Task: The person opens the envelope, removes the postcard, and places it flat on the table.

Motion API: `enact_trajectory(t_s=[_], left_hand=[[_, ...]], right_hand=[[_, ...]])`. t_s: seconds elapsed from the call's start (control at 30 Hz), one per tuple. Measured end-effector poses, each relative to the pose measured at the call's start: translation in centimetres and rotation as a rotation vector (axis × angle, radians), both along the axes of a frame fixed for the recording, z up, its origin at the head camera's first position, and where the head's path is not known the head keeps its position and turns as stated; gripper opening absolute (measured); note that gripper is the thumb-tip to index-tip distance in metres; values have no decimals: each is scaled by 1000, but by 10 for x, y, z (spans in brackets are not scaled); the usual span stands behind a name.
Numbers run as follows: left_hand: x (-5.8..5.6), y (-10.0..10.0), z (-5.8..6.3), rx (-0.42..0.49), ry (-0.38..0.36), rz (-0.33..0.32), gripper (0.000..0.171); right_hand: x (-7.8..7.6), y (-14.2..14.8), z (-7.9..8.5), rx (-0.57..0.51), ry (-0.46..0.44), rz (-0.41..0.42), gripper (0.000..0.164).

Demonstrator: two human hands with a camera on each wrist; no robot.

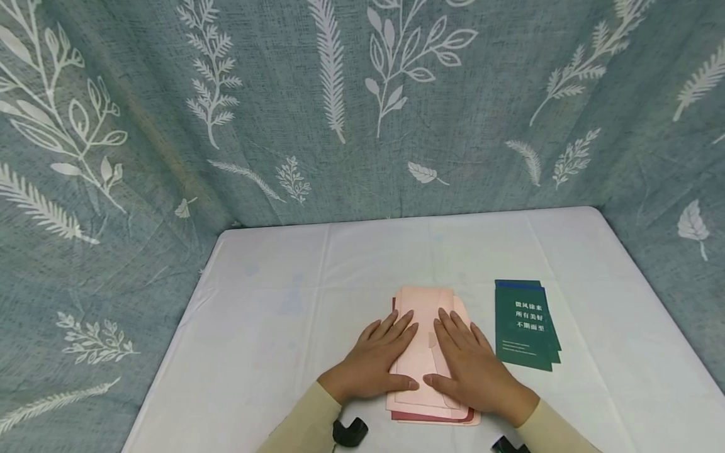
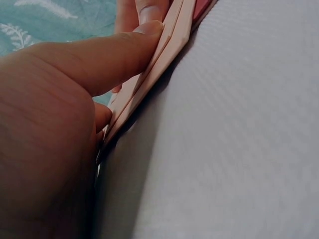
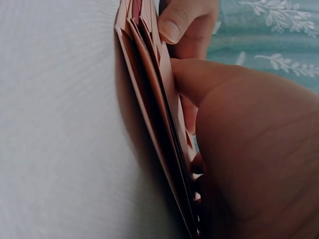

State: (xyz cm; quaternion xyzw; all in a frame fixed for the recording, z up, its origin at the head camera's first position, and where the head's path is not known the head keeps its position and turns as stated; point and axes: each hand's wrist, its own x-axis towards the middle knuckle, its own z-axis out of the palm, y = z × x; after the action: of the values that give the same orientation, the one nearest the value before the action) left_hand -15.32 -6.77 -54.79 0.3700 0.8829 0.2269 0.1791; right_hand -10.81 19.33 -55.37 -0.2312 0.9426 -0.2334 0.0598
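Note:
A stack of pink paper envelopes (image 1: 426, 305) lies on the white table in the head view, its layers slightly out of line. The edge of a dark red envelope (image 1: 425, 418) shows between the pink ones. My left hand (image 1: 370, 365) rests flat on the stack's left side, fingers straight. On the right side my right hand (image 1: 478, 371) presses down the same way, and the two thumbs nearly meet. From the right wrist view, the layered envelopes (image 3: 149, 74) gape a little at their edges. The left wrist view shows my left thumb (image 2: 114, 57) on top of the pile.
Several dark green cards (image 1: 518, 346) with white printed characters lie overlapped to the right of the stack. White cloth (image 1: 272, 314) covers the table. A blue-green leaf-patterned curtain (image 1: 255, 107) hangs around its back and sides. Black wrist devices (image 1: 350, 433) sit below both sleeves.

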Motion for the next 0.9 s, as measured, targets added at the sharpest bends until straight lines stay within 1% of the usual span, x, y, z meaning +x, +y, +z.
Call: enact_trajectory(t_s=[0.4,0.9], left_hand=[[1,0,-3,-3,1,-1,101],[-1,-1,-4,-1,15,-10,102]], right_hand=[[0,2,-4,-22,-7,3,95],[0,3,0,-67,-34,6,94]])
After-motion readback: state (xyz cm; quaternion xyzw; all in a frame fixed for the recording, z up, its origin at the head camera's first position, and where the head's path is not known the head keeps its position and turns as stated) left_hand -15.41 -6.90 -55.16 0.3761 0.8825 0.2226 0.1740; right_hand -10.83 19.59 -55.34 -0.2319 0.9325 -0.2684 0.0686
